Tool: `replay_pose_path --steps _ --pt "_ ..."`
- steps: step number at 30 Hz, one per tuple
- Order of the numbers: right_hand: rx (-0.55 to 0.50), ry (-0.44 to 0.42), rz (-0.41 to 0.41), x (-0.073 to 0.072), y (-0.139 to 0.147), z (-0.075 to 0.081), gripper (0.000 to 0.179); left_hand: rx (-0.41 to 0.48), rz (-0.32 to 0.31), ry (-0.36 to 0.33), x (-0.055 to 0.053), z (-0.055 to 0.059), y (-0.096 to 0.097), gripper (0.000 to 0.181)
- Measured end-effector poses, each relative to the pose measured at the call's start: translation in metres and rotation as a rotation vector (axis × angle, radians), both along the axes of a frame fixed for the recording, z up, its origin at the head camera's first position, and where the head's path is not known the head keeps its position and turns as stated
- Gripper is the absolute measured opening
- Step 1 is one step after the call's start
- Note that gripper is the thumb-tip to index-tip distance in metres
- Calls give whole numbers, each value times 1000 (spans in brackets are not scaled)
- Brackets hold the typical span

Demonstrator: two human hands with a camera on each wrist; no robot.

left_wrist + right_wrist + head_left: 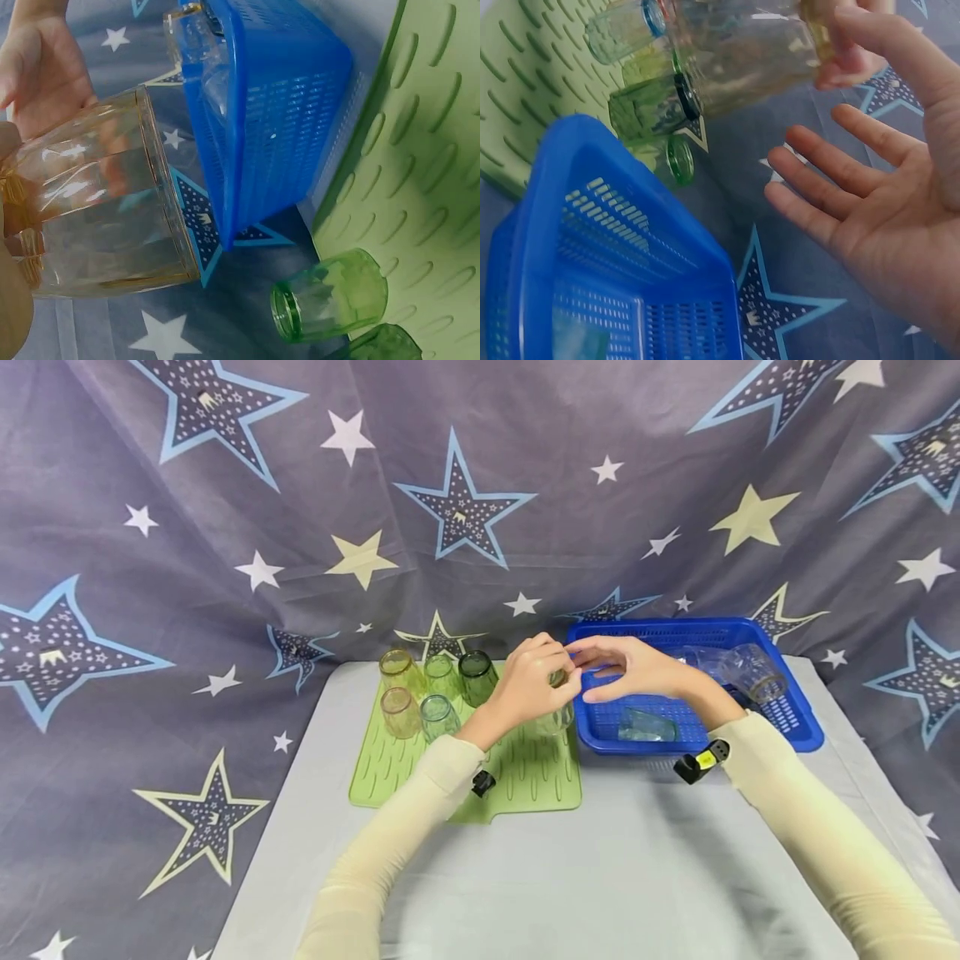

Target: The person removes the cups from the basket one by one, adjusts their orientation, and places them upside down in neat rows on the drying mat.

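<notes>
As the head view showed, the left hand (529, 681) gripped a pale amber glass (557, 720) over the green mat (531, 787) | Left wrist: it was clasped near its base, mouth free; probably stiff, slippery, breakable, best held there | Right wrist: right hand (885, 221) hovered nearby, outstretched, empty

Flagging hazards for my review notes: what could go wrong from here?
The pale amber glass is held by the left hand alone, the right hand open beside it, so it might slip. If lowered carelessly, it could knock the dark green glass standing on the green mat.
</notes>
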State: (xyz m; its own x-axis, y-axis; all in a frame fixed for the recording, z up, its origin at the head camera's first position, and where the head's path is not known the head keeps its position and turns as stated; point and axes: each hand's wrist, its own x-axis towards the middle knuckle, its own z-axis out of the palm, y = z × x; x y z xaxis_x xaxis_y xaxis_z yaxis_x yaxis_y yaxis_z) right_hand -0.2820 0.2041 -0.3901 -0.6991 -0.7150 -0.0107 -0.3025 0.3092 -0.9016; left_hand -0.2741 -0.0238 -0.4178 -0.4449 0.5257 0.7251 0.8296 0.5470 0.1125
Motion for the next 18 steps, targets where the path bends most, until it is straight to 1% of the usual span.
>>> replay_pose_path --steps 5,10,14,18 --pt "13 -2 -61 1 12 6 69 -29 58 9 -2 -4 -6 12" --pt "28 51 -126 -2 27 10 63 -39 110 10 -2 -10 -15 11" --pt "47 72 -179 -6 41 13 58 -13 156 -4 -3 -21 -25 8" --pt "88 85 -229 -9 52 17 54 11 199 -44 -5 -35 -34 8"
